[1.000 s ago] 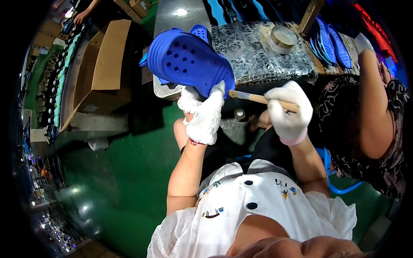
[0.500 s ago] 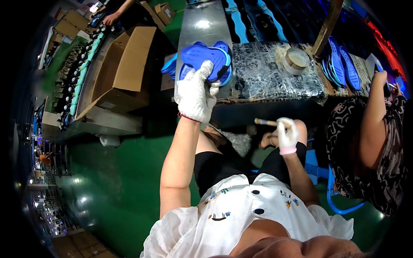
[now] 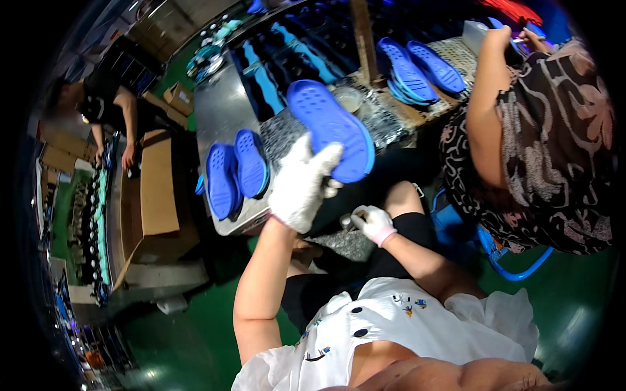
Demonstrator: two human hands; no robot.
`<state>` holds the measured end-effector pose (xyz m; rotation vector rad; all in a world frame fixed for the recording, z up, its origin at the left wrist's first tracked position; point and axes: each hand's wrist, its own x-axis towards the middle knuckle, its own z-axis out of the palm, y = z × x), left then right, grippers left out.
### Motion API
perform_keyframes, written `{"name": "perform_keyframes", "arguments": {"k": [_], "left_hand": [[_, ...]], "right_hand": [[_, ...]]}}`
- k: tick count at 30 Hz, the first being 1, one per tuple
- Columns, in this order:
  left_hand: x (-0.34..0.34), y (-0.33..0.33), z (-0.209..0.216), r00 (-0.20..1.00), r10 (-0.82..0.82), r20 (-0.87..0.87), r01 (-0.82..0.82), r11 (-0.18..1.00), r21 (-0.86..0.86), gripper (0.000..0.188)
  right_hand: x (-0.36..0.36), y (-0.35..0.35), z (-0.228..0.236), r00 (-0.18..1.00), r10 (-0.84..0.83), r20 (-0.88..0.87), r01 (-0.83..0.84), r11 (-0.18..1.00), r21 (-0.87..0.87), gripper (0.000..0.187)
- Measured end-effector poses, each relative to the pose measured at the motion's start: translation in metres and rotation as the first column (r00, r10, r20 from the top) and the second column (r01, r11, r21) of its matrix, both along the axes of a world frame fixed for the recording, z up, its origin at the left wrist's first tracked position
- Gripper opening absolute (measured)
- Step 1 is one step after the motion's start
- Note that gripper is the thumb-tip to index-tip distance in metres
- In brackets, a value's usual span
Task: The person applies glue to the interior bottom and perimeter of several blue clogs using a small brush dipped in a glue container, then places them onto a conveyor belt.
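My left hand (image 3: pixel 305 182), in a white glove, grips a blue shoe sole (image 3: pixel 332 130) by one end. The sole is raised above the table edge, its dotted and grooved face toward me and a lighter blue rim along one side. My right hand (image 3: pixel 375 225), gloved in white with a pink cuff, is low by my knees with its fingers closed round a brush, whose bristle end I cannot make out. A small cup-like thing (image 3: pixel 345 222) is beside its fingertips. Two more blue soles (image 3: pixel 223 179) lie on the metal table to the left of my left hand.
The metal table (image 3: pixel 215 124) has dark and light-blue strips behind it. A roll of tape (image 3: pixel 347 100), a wooden post (image 3: pixel 362 39) and more soles (image 3: pixel 407 72) stand farther right. An open cardboard box (image 3: pixel 160 189) is at left. One person sits close at right; another works at far left.
My left hand has lifted a sole toward me and turned it. My right hand, with the brush, has moved left and down. The whole view has swung right.
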<state>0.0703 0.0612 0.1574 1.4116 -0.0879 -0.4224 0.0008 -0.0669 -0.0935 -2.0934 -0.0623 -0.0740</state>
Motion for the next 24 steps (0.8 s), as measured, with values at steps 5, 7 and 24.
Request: {"name": "perform_keyframes", "arguments": {"k": [5,7,24], "left_hand": [[0.034,-0.113,-0.016,0.946,-0.299,0.123,0.274,0.944,0.187,0.038],[0.049,-0.152,-0.019,0.948,-0.281,0.15,0.252,0.95,0.186,0.036],[0.05,0.008,-0.039,0.148,-0.126,0.981,-0.707,0.68,0.194,0.029]], "right_hand": [[0.005,-0.004,-0.029,0.993,-0.049,0.11,0.043,0.998,0.053,0.02],[0.005,-0.005,-0.012,0.999,-0.032,-0.009,0.033,0.996,0.085,0.019],[0.02,-0.005,-0.016,0.989,-0.052,-0.142,0.07,0.99,0.122,0.025]]}}
